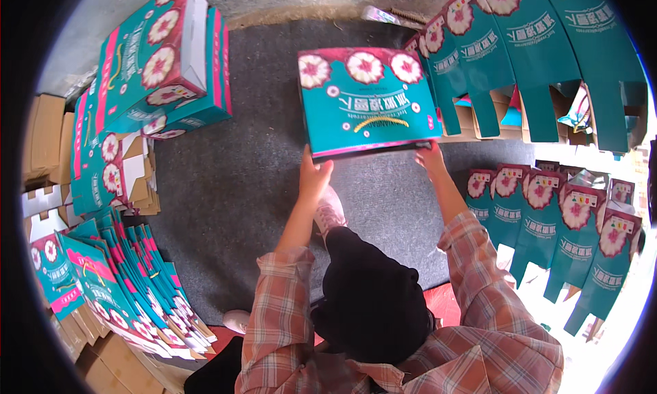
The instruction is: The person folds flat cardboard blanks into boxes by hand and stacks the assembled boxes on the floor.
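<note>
A teal carton (369, 124) with a magenta band, round white-and-pink pictures and a yellow rope handle is held out in front of me over the grey floor mat. My left hand (315, 178) grips its near left corner, the thumb pointing inward. At the near right corner my right hand (431, 158) is closed on the lower edge. The fingers beneath the carton are hidden. Its right side is close to a row of upright teal cartons (479, 48) whose flaps hang down; whether it touches them I cannot tell.
More open-flapped teal cartons (540, 209) stand at the right. Closed cartons (147, 59) are stacked at the far left. Below them are many flattened cartons (130, 278) and brown cardboard boxes (48, 141). A dark grey mat (226, 189) covers the floor, with a concrete wall beyond.
</note>
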A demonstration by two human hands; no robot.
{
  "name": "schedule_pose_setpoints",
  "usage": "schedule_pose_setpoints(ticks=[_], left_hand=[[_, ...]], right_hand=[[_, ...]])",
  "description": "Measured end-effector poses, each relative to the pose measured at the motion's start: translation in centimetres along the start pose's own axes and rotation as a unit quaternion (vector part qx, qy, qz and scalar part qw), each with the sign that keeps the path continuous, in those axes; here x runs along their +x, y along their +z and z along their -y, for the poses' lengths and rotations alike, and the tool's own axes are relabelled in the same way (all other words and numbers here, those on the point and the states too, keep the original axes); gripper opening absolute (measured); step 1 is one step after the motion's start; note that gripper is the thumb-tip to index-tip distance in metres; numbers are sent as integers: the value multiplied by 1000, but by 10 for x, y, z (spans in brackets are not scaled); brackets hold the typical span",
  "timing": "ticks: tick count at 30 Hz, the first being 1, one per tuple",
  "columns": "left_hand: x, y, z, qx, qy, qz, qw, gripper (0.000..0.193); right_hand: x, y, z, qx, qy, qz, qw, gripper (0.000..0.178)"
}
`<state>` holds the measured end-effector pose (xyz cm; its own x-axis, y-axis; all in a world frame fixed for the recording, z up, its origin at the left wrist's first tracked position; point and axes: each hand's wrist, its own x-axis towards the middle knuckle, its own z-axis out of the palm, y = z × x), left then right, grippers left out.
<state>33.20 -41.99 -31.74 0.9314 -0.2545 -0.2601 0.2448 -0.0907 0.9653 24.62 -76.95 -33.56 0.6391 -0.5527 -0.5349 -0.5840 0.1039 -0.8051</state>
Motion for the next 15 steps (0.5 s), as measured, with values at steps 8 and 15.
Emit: schedule_pose_setpoints(ticks=[8,15], left_hand=[[22,-2,-13,-118,-194,13,974,68],[12,-13,-10,-151,-280,34,947,97]], right_hand=[[19,12,-22,103,-1,-51,993,46],[-61,-20,-91,-122,68,-84,987,41]])
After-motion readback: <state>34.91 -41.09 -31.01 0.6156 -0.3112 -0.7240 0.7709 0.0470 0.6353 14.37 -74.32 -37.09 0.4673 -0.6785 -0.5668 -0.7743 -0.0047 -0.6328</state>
